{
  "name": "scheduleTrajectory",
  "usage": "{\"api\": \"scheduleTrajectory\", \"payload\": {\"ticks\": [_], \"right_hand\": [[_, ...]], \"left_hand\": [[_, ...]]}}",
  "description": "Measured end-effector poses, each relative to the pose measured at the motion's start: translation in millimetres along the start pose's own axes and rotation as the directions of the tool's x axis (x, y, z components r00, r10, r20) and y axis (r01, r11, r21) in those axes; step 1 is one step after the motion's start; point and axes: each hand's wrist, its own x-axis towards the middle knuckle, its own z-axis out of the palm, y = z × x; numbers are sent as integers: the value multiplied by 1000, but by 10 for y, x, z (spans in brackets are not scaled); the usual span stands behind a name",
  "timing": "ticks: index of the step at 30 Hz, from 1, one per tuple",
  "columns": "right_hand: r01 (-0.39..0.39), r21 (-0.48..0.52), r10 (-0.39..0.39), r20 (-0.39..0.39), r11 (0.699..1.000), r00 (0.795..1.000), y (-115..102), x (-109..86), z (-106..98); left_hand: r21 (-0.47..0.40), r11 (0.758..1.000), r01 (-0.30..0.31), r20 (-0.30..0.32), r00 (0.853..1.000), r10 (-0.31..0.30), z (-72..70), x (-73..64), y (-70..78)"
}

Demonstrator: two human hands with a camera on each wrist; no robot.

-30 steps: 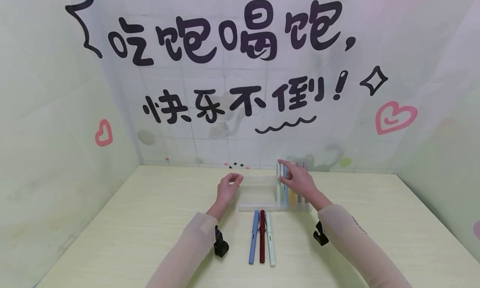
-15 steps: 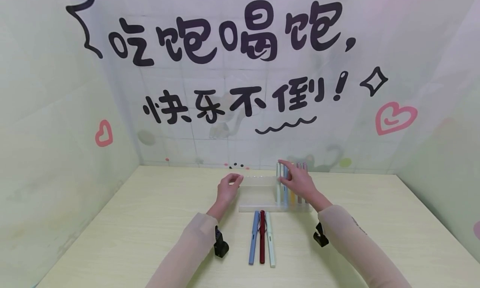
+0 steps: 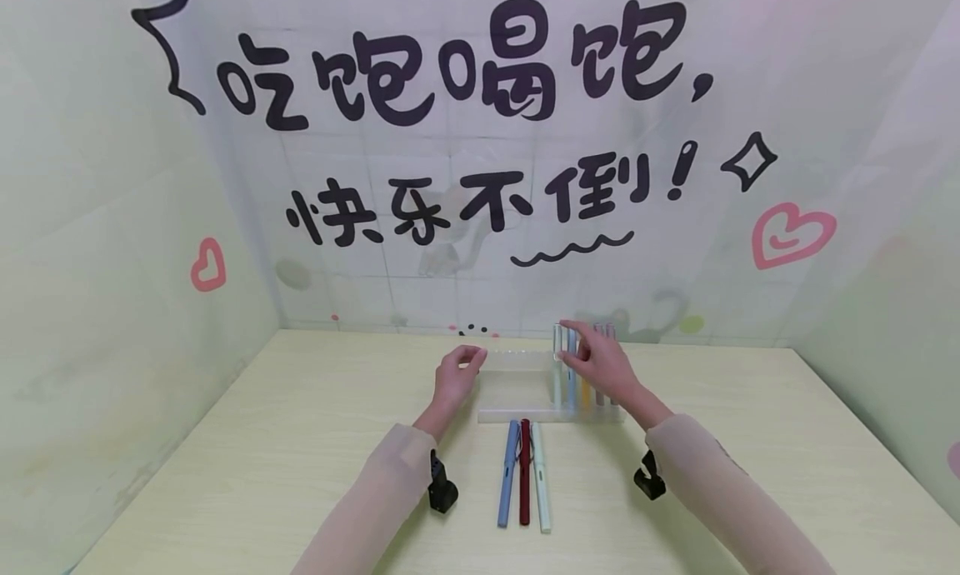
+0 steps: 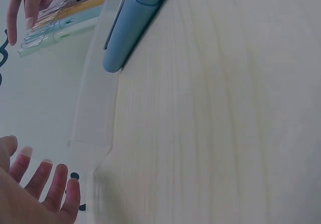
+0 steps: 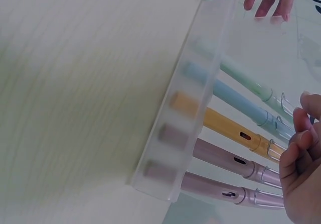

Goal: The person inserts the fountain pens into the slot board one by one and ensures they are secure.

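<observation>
A clear plastic pen rack [image 3: 513,414] stands at the back of the table, with several capped pens upright in its right half. My left hand [image 3: 456,375] holds the rack's upper left corner between thumb and fingers; its other fingers [image 4: 59,186] spread apart in the left wrist view. My right hand [image 3: 606,365] is at the pen caps, index fingertip by the top of the mint pen [image 3: 557,375]. In the right wrist view its fingers curl loosely beside the caps. Light blue [image 5: 235,101], orange [image 5: 225,128] and mauve pens stand beside the mint one.
A blue pen [image 3: 507,475], a dark red pen [image 3: 524,475] and a pale mint pen [image 3: 541,479] lie side by side on the table [image 3: 300,458] before the rack. A printed cloth wall [image 3: 375,300] rises close behind it.
My right hand and forearm have shifted slightly to the right, the fingertips easing off the mint pen's top. The left hand stays in place at the rack's corner.
</observation>
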Motion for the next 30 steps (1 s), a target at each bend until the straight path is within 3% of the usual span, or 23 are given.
{"api": "scheduleTrajectory", "payload": {"ticks": [13, 30], "right_hand": [[69, 86, -70, 11, 994, 997, -16, -211, 27], [55, 188, -81, 137, 981, 987, -71, -482, 179]], "left_hand": [[16, 1000, 3, 4, 1000, -3, -10, 1, 9], [11, 1000, -11, 3, 1000, 11, -11, -8, 7]]}}
